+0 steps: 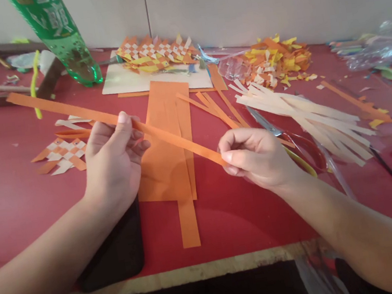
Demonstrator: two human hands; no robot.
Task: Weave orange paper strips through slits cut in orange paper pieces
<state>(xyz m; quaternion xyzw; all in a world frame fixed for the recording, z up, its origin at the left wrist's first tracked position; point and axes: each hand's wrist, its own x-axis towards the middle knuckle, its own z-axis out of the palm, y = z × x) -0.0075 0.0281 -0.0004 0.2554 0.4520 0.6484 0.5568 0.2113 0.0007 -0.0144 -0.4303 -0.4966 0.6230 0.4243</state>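
Note:
A long orange paper strip (180,141) stretches slantwise above the table between my two hands. My left hand (113,154) pinches it near the middle with thumb and fingers, and its free part runs up to the left. At the lower right end, my right hand (252,156) pinches the strip between thumb and fingertips. Below lie orange paper sheets (163,171), with a narrower orange piece (189,225) sticking out towards the table's front edge. Beside my left hand is a woven orange-and-white paper fish (63,153). Scissors (269,124) lie by my right hand, partly hidden by white strips.
A green bottle (72,47) stands at the back left beside a dark wooden frame (55,64). Woven pieces (153,53) rest on white card. Orange and yellow scraps (275,60) and white paper strips (300,113) lie right. A black phone-like slab (123,249) lies near the front edge.

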